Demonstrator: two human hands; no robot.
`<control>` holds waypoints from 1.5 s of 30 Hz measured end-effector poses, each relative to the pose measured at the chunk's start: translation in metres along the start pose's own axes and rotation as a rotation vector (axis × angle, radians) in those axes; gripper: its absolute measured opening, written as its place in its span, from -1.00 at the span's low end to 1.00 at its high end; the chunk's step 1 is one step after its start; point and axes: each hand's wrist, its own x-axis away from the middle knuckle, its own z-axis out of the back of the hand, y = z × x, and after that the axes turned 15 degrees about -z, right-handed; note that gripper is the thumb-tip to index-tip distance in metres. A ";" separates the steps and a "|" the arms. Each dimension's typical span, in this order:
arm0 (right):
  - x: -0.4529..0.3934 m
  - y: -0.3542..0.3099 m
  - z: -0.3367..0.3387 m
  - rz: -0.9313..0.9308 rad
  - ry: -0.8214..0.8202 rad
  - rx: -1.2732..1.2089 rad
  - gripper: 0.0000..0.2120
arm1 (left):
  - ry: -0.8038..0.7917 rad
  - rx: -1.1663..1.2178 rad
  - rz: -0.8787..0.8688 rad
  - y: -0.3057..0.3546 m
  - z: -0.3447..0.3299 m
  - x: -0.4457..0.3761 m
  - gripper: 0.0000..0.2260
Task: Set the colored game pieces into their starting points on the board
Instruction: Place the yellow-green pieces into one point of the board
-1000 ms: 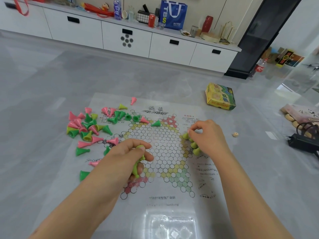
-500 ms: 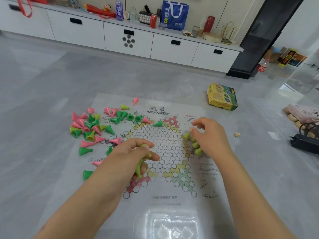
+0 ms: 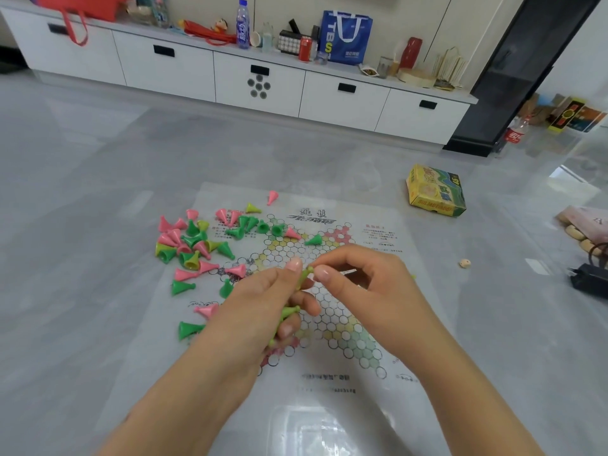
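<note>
My left hand (image 3: 260, 311) is curled shut around a small bundle of yellow-green plastic cone pieces (image 3: 285, 315), their tips poking out between my fingers over the lower middle of the board. My right hand (image 3: 368, 284) has met it: thumb and forefinger are pinched on the narrow tip of one yellow-green piece (image 3: 304, 275) that my left thumb also touches, the other fingers loosely bent. That piece lies with its long axis slanting up toward the right hand, so the right hand is placed to draw it out tip first.

The clear plastic sheet printed with a hexagon star board (image 3: 332, 319) lies flat on the grey floor (image 3: 98, 166). I judge the yellow-tinted point on the board's right side to be where this colour goes; it sits under and just beyond my right hand, which hides it, so I cannot tell how many pieces stand there. The loose heap of pink, green and yellow cones (image 3: 190, 245) lies well apart to the left, unsorted, so most of the setting-up remains.
</note>
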 end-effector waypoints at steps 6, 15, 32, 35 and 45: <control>-0.001 0.002 0.000 -0.016 -0.008 -0.041 -0.89 | -0.030 -0.051 -0.020 0.000 -0.001 -0.001 -0.71; -0.009 0.012 0.019 -0.102 0.115 -0.100 -0.90 | 0.044 -0.029 0.094 -0.003 -0.003 -0.006 -0.84; -0.040 0.071 0.037 -0.225 0.546 0.589 -0.85 | 0.067 -0.012 0.051 -0.006 0.003 -0.011 -0.74; -0.041 0.070 0.034 -0.227 0.552 0.597 -0.85 | 0.050 0.000 0.049 -0.006 0.003 -0.010 -0.74; -0.043 0.070 0.030 -0.238 0.549 0.640 -0.85 | 0.049 -0.040 0.018 -0.005 0.008 -0.010 -0.76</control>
